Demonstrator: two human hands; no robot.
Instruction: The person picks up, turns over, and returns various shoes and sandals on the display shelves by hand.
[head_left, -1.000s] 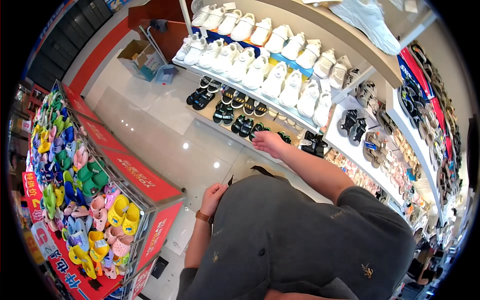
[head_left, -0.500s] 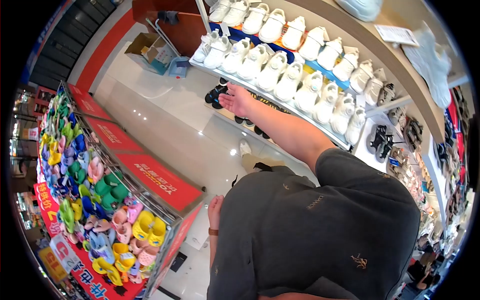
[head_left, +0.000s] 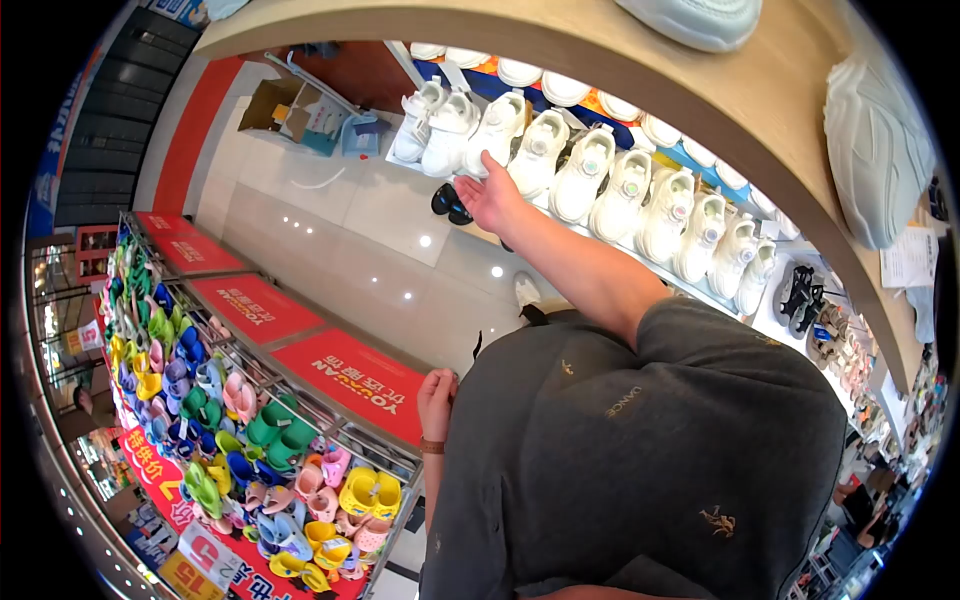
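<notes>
My right hand (head_left: 488,200) reaches out at the lower shoe shelf, fingers stretched and palm turned upward, holding nothing. Its thumb is up against or just in front of a white sneaker (head_left: 497,130); whether they touch I cannot tell. Beside that shoe stand another white sneaker (head_left: 450,135) on the left and one (head_left: 540,150) on the right, in a row of several. My left hand (head_left: 436,398) hangs low by my side, a brown band on the wrist. Its fingers are curled in loosely, and nothing shows in them.
A curved wooden shelf (head_left: 560,30) crosses the top, bearing pale shoes (head_left: 880,150). On the left, a rack with red panels (head_left: 350,375) holds colourful clogs (head_left: 285,430). An open cardboard box (head_left: 275,108) and a blue dustpan (head_left: 360,135) stand on the tiled floor.
My view has shifted, so the wooden shelf now covers much of the upper shoe row. My right hand has come up beside the white sneakers on the lower shelf. My left hand stays low.
</notes>
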